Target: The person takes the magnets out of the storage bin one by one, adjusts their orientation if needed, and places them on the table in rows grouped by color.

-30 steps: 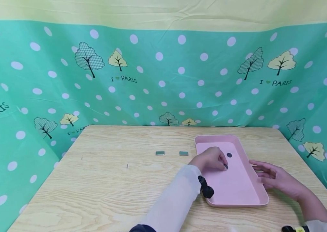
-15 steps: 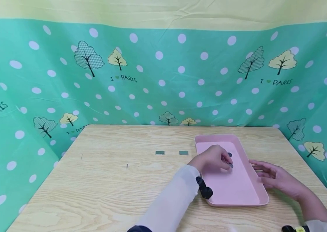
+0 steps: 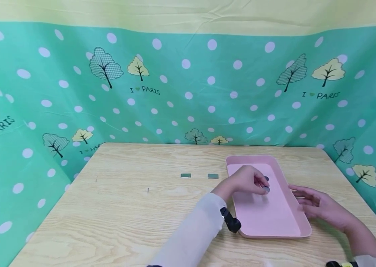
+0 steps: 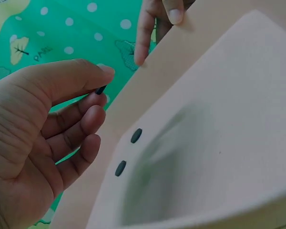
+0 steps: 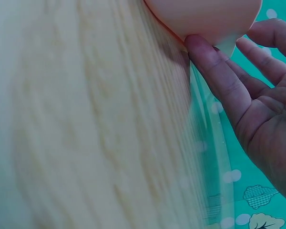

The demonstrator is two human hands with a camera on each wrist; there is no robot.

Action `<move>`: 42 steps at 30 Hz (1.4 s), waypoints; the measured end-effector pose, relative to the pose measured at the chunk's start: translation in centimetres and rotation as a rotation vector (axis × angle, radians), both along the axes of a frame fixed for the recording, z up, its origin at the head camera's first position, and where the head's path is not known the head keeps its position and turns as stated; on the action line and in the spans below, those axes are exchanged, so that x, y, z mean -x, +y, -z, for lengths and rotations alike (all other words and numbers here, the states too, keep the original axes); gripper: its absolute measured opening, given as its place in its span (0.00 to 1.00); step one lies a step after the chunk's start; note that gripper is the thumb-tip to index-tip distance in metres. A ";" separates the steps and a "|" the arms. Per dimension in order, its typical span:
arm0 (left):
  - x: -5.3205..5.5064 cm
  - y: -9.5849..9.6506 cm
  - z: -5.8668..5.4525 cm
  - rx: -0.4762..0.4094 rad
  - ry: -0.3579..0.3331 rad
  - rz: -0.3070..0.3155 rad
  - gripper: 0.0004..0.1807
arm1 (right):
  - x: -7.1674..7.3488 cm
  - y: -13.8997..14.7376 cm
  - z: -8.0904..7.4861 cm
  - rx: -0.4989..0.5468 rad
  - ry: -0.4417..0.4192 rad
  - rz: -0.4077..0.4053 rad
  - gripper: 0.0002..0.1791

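Pink, the shallow tray (image 3: 276, 224) sits toward the right of the wood-grain table (image 3: 121, 207), and both your hands are at it, well apart from each other. Your left hand (image 3: 247, 181) reaches in over the tray, pinching a small dark disc (image 4: 100, 89) between thumb and forefinger, with your other fingers loosely bent below. Under it, on the tray floor, the left wrist view shows a second disc (image 4: 137, 136) and a third disc (image 4: 120, 168), close together without touching. Your right hand (image 3: 319, 204) rests its extended fingers against the tray's right wall, near the rim. To the left of the tray, two small grey-green rectangles (image 3: 213, 176) lie flat, apart from each other. Behind the table hangs a green dotted cloth (image 3: 171, 87) printed with trees, and a black device (image 3: 230, 220) sits on your left wrist.
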State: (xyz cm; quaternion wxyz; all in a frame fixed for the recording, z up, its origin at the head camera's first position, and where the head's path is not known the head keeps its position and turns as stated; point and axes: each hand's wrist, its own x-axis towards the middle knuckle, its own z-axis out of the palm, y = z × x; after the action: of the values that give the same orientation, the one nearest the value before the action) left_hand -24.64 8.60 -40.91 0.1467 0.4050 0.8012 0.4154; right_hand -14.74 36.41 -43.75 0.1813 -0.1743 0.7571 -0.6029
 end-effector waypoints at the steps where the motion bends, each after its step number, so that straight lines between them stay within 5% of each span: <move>1: -0.1 -0.2 -0.1 -0.007 0.004 -0.007 0.07 | 0.0 0.0 0.0 0.001 0.003 0.001 0.29; 24: -1.7 -5.7 -0.8 -0.118 0.056 -0.103 0.06 | 0.0 0.2 0.2 0.013 0.005 -0.001 0.29; 42: -2.7 -11.7 -0.1 -0.159 0.204 -0.145 0.06 | 0.0 0.2 0.3 -0.015 0.010 0.011 0.29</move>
State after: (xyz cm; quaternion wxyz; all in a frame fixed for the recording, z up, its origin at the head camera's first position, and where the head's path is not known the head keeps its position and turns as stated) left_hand -21.95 -3.11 -40.84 0.0016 0.3964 0.8038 0.4435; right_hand -14.74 36.63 -44.04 0.1756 -0.1717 0.7633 -0.5975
